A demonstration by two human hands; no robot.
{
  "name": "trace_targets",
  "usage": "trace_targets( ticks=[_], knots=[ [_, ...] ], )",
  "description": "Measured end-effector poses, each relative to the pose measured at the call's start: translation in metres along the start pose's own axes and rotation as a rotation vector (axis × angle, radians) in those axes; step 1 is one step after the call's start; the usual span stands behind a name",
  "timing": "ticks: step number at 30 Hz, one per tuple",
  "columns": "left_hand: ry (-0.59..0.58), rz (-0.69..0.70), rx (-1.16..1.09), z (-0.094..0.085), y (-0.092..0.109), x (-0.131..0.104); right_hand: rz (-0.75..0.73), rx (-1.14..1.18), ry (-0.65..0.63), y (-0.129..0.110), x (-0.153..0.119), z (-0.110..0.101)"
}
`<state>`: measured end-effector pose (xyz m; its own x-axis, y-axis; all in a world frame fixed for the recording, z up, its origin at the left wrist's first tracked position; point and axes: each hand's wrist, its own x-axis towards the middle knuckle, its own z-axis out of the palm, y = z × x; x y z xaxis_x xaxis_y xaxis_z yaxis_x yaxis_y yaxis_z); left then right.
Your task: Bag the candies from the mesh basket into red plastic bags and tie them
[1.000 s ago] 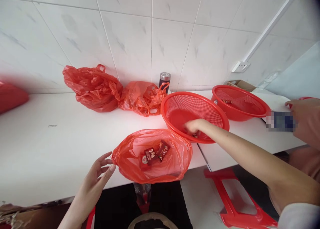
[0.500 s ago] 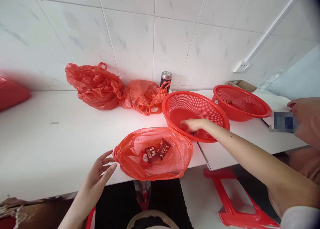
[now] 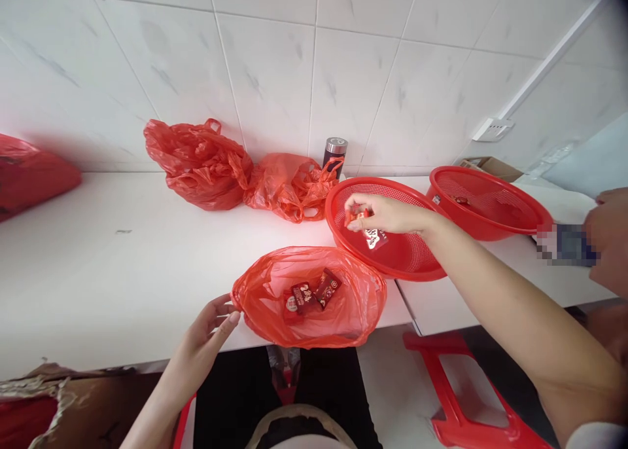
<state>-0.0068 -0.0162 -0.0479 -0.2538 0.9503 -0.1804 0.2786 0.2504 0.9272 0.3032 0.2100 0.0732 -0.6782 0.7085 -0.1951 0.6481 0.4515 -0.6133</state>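
My right hand [image 3: 380, 215] is over the red perforated basket [image 3: 417, 252], its fingers closed around a small red-wrapped snack [image 3: 362, 215]. Just below those fingers shows a dark red snack packet [image 3: 375, 238] with white lettering; whether it is gripped too, I cannot tell. At the near side stands an opened red plastic bag [image 3: 353, 305] with its mouth spread wide. Inside it lie a few small wrapped snacks [image 3: 304, 296]. My left hand [image 3: 210, 324] has thumb and fingers closed at the bag's left rim; the fingertips are partly hidden.
A second red basket [image 3: 530, 221] stands at the right, beside another person's arm [image 3: 611, 239]. Along the wall are bunched red bags [image 3: 201, 167] and a dark flask [image 3: 335, 151]. A red stool [image 3: 446, 396] is below the table, a cardboard box [image 3: 112, 403] at lower left.
My right hand has risen from the basket's bottom with the red-wrapped snack in its fingers. My left hand, open beside the bag before, has closed at its rim. The view has shifted slightly.
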Motion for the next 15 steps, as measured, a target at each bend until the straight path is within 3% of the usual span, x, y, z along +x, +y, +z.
trace_targets(
  ticks=[2, 5, 9, 12, 15],
  knots=[
    [-0.057, 0.038, -0.011, 0.002, 0.001, 0.004, -0.085, 0.069, -0.082, -0.032, -0.001, 0.017],
    [-0.061, 0.081, -0.029, 0.007, -0.001, 0.009, -0.118, -0.021, -0.23, -0.066, 0.009, 0.062],
    [-0.016, 0.073, -0.076, 0.008, -0.004, 0.009, -0.114, -0.135, -0.248, -0.074, 0.031, 0.11],
    [-0.003, 0.058, -0.092, 0.005, -0.007, 0.007, -0.134, -0.221, -0.171, -0.069, 0.041, 0.118],
    [0.001, 0.038, -0.092, 0.001, -0.01, 0.004, -0.1, -0.327, -0.127, -0.066, 0.041, 0.113]
  ],
)
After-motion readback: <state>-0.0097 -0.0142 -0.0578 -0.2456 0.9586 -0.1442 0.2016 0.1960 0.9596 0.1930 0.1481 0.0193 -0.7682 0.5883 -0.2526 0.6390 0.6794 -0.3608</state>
